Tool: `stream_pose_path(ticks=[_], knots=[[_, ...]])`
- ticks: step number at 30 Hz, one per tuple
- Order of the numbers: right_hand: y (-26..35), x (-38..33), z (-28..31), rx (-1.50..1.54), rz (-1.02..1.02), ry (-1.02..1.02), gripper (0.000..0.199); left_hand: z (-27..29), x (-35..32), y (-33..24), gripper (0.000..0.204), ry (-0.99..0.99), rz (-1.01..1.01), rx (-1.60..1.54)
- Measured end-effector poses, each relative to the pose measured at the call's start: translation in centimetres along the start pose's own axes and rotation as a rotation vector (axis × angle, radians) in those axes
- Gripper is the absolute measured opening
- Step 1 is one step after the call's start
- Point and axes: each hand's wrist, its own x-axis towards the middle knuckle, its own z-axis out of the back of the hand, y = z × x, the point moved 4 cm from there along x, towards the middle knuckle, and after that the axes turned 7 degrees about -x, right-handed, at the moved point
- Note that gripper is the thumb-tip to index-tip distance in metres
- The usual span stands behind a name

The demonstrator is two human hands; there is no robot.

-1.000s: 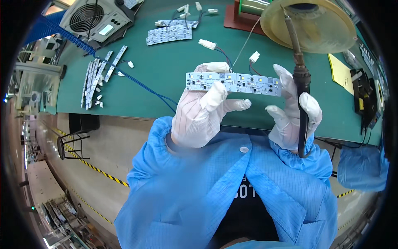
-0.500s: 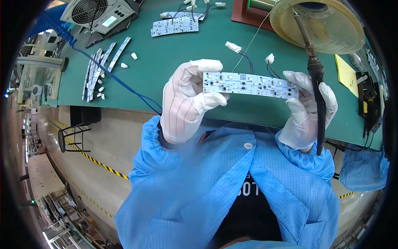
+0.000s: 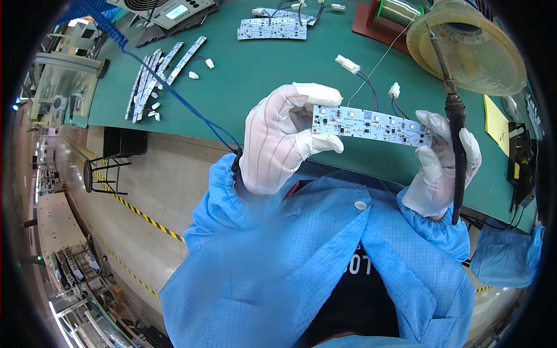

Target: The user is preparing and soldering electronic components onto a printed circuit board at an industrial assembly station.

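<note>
Both gloved hands hold a long white circuit board strip (image 3: 371,124) level above the green bench (image 3: 261,75). My left hand (image 3: 281,139) pinches its left end between thumb and fingers. My right hand (image 3: 444,162) grips the right end and also holds a soldering iron (image 3: 456,133), its tip pointing up and away. Thin red, blue and black wires run from the board to two small white connectors (image 3: 348,62) lying on the bench.
A round tan dish (image 3: 470,49) and a solder spool (image 3: 400,10) on a red base sit at the back right. More board strips (image 3: 271,29) lie at the back centre, and narrow strips (image 3: 156,78) at the left. A yellow note (image 3: 496,122) lies right.
The board and both hands have shifted right and slightly lower in view. The grip on the board and iron is the same.
</note>
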Motion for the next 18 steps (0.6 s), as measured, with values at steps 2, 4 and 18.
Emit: stream_pose_path(ticks=[2, 4, 18], knots=[[0.1, 0.0, 0.0, -0.009, -0.009, 0.001, 0.056, -0.1, 0.0, -0.1, 0.053, -0.013, -0.018, -0.034], [-0.1, 0.1, 0.2, 0.073, -0.046, 0.001, 0.062, -0.1, 0.0, -0.2, 0.054, -0.014, -0.009, -0.006], [0.3, 0.3, -0.4, 0.137, -0.051, 0.011, 0.057, 0.6, -0.2, -0.3, 0.050, -0.028, 0.055, 0.082]])
